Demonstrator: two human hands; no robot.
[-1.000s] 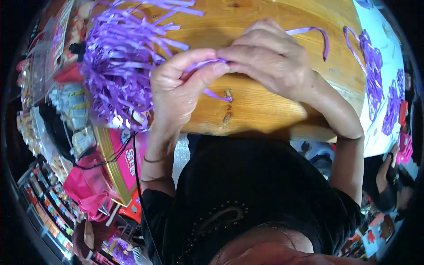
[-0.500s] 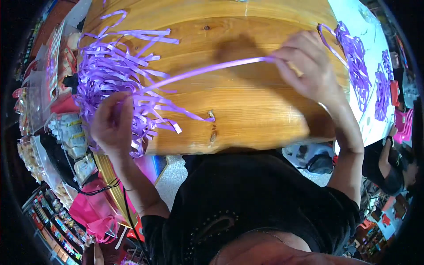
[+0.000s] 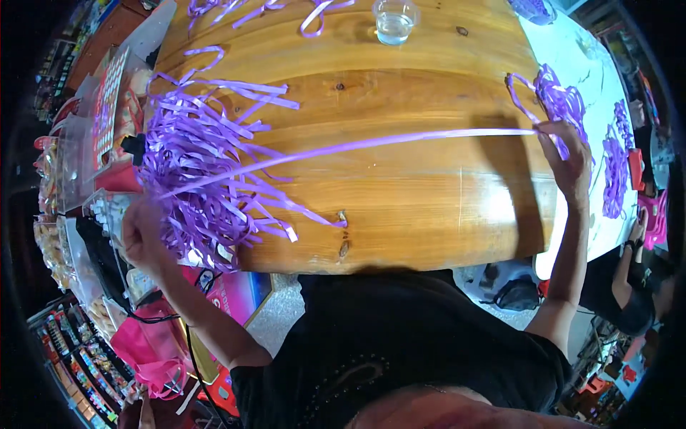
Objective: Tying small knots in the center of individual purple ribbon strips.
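A long purple ribbon (image 3: 357,144) stretches across the wooden table between my two hands. My right hand (image 3: 570,161) pinches its right end close to the table's right side, beside a loose bundle of purple ribbon (image 3: 561,96). At the left, my left hand (image 3: 145,232) is closed at the ribbon's other end; its fingers are slightly blurred. Under the ribbon's left part lies a big tangled pile of cut purple ribbon strips (image 3: 193,157), several of their ends pointing right over the wood.
A clear cup of liquid (image 3: 394,27) stands at the far side of the wooden table (image 3: 400,214). More ribbon strips (image 3: 318,14) lie far left. A white table (image 3: 607,86) with ribbon bundles (image 3: 614,175) adjoins at right. Bagged goods (image 3: 53,236) crowd the left; another person (image 3: 625,293) is at right.
My right hand has moved right and the ribbon spans a longer stretch. My left hand has shifted left and nearer. The view has tilted, bringing the cup into sight.
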